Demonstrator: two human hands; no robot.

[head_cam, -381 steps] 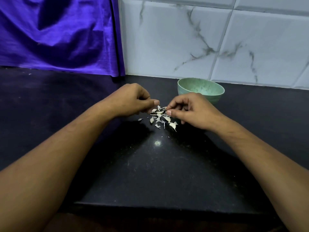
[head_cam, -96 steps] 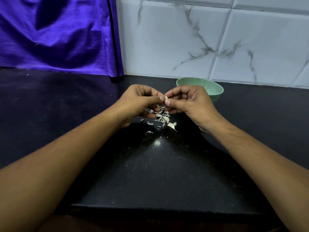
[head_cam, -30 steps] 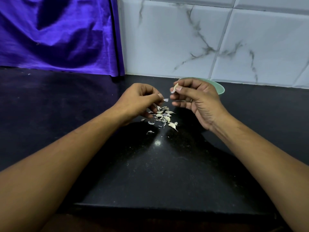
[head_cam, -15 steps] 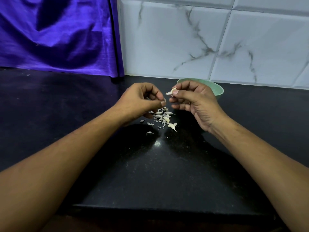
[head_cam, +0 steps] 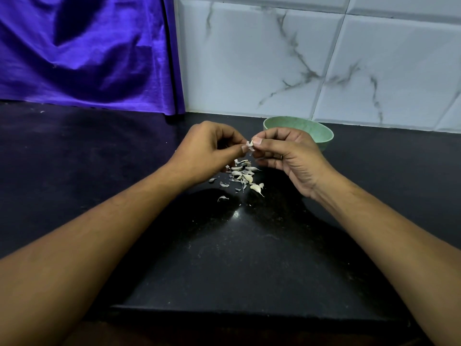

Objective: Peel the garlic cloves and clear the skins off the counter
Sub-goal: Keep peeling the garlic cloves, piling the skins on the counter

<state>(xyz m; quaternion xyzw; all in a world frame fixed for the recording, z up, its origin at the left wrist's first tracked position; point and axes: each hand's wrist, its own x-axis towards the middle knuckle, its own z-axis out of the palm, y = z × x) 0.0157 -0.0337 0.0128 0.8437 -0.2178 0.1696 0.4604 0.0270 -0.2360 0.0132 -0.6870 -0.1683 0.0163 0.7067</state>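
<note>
My left fingers (head_cam: 234,153) and right fingers (head_cam: 268,141) both pinch one garlic clove (head_cam: 250,146) (skins (head_cam: 243,174) piled on table (head_cam: 224,245) below).

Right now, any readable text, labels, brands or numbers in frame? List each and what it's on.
None: no readable text anywhere in the head view.
The green bowl is plain, the purple cloth is unprinted, the wall tiles carry only grey veining, and the black counter is unmarked.
The garlic clove pinched between left hand and right hand bears nothing.
</note>
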